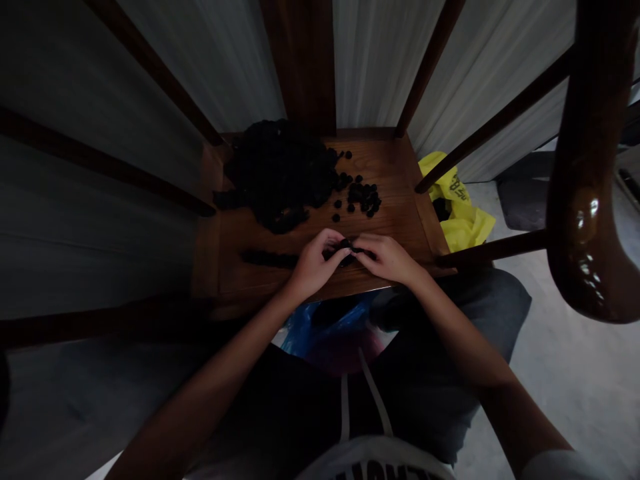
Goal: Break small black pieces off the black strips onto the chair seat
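My left hand (315,263) and my right hand (387,259) meet over the front edge of a wooden chair seat (395,207). Both pinch small black pieces (345,248) held between the fingertips. A big heap of the same small black round parts (277,173) lies at the back left of the seat. A smaller scatter of black parts (363,197) lies to its right, just beyond my hands. A dark strip of joined pieces (267,259) rests on the seat left of my left hand.
Dark wooden chair rails (300,60) rise behind the seat. A curved wooden armrest (590,200) looms at right. A yellow plastic bag (463,210) sits right of the seat. A blue and pink bag (335,337) lies between my knees.
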Demonstrator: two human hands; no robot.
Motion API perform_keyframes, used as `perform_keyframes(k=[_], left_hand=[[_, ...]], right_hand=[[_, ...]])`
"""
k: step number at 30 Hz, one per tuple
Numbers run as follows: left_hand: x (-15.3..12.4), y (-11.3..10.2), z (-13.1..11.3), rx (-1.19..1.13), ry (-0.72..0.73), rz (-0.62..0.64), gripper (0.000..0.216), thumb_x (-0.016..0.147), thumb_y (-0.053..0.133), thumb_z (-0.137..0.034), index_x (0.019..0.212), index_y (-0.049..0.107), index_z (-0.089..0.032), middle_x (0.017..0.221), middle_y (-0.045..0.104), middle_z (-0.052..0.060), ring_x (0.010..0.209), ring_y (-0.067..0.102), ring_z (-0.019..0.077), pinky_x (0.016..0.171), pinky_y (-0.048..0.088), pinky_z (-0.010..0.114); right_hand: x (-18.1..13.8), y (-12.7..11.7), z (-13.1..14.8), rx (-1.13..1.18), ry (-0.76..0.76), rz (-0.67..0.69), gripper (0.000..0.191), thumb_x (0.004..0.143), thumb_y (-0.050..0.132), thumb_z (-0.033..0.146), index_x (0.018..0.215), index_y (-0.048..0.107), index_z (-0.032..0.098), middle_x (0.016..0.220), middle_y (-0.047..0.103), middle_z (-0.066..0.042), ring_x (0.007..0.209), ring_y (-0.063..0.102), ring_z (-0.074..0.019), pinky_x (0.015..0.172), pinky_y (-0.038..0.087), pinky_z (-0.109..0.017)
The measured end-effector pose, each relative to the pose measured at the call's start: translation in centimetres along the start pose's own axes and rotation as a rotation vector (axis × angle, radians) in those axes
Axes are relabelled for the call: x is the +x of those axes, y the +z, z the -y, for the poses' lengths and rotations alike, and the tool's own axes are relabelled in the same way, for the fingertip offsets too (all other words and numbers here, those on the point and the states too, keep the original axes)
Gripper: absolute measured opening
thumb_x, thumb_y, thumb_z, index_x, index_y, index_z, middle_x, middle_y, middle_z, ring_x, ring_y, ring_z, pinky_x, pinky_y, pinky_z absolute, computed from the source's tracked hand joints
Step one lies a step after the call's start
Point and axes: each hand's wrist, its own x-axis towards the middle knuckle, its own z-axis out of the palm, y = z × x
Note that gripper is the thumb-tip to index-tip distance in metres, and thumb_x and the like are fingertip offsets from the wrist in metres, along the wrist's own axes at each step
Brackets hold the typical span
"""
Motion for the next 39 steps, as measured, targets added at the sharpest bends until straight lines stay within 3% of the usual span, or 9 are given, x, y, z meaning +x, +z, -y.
perform_keyframes(k=[8,13,16,20,25,29,34,37,39], left_hand=[[-0.4,-0.2,-0.6,0.075,0.087,0.101,0.018,0.083,0.064,-0.023,0.101,0.068,-0.021,0.095,0.069,0.004,0.089,0.065,0.0168,0.085,0.051,0.033],[-0.5,-0.4,-1.1,0.125,0.151,0.114,0.011,0.084,0.063,-0.022,0.093,0.069,-0.02,0.088,0.067,0.003,0.084,0.063,0.0155,0.079,0.05,0.03],[-0.6,-0.2,-1.0,0.121,0.143,0.145,0.025,0.083,0.059,-0.016,0.107,0.066,-0.021,0.094,0.068,0.002,0.086,0.063,0.0144,0.082,0.049,0.029],[-0.5,0.0,-0.7,0.131,0.133,0.195,0.057,0.081,0.057,-0.011,0.135,0.048,-0.024,0.095,0.066,0.001,0.089,0.063,0.014,0.089,0.048,0.031],[-0.4,0.2,-0.2,0.162,0.126,0.184,0.062,0.078,0.059,-0.013,0.138,0.043,-0.023,0.096,0.065,0.002,0.091,0.063,0.0158,0.088,0.048,0.031],[-0.5,0.7,-0.5,0.292,0.143,0.133,0.057,0.082,0.058,-0.016,0.136,0.043,-0.023,0.106,0.067,0.005,0.097,0.063,0.0194,0.09,0.048,0.034],[-1.0,1.2,-1.4,0.427,0.199,0.11,0.054,0.084,0.064,-0.034,0.132,0.044,-0.021,0.122,0.065,0.009,0.105,0.062,0.0248,0.093,0.044,0.04],[-1.0,1.4,-1.5,0.461,0.176,0.093,0.055,0.08,0.068,-0.049,0.124,0.048,-0.022,0.116,0.067,0.007,0.101,0.064,0.0249,0.091,0.044,0.039],[-0.8,1.6,-1.4,0.504,0.155,0.11,0.046,0.083,0.066,-0.048,0.118,0.05,-0.022,0.109,0.069,0.006,0.095,0.065,0.024,0.088,0.044,0.038]], right_hand=[[-0.2,-1.6,0.1,0.154,-0.068,0.137,0.028,0.093,0.054,0.04,0.089,0.067,0.016,0.093,0.06,-0.006,0.077,0.056,-0.0142,0.07,0.042,-0.027],[0.2,-1.2,-0.3,0.237,0.048,0.004,0.04,0.097,0.045,0.045,0.077,0.064,0.015,0.079,0.059,-0.003,0.073,0.054,-0.0133,0.069,0.039,-0.026],[0.4,-0.4,-0.4,0.198,0.059,0.039,0.04,0.094,0.049,0.047,0.072,0.06,0.015,0.071,0.056,0.0,0.066,0.05,-0.0108,0.062,0.033,-0.024],[0.3,0.0,-0.2,0.083,0.051,0.076,0.038,0.093,0.05,0.048,0.072,0.056,0.017,0.065,0.053,0.002,0.061,0.047,-0.01,0.061,0.029,-0.024],[0.3,-0.2,0.3,0.04,0.033,0.049,0.036,0.089,0.056,0.052,0.079,0.054,0.017,0.073,0.056,0.0,0.066,0.049,-0.012,0.062,0.031,-0.024],[0.5,-0.2,0.3,0.024,0.043,-0.012,0.034,0.097,0.044,0.045,0.079,0.053,0.017,0.083,0.058,-0.003,0.074,0.052,-0.0134,0.067,0.034,-0.025],[0.7,0.0,0.1,0.131,0.065,0.02,0.041,0.098,0.042,0.046,0.073,0.052,0.016,0.07,0.054,0.0,0.065,0.049,-0.0114,0.063,0.033,-0.025],[0.7,0.1,-0.1,0.243,0.129,0.07,0.047,0.097,0.041,0.049,0.066,0.052,0.015,0.058,0.045,0.003,0.055,0.042,-0.009,0.056,0.03,-0.024],[0.7,0.0,-0.3,0.299,0.172,0.129,0.051,0.095,0.043,0.052,0.061,0.05,0.015,0.053,0.038,0.005,0.051,0.036,-0.0075,0.052,0.027,-0.023]])
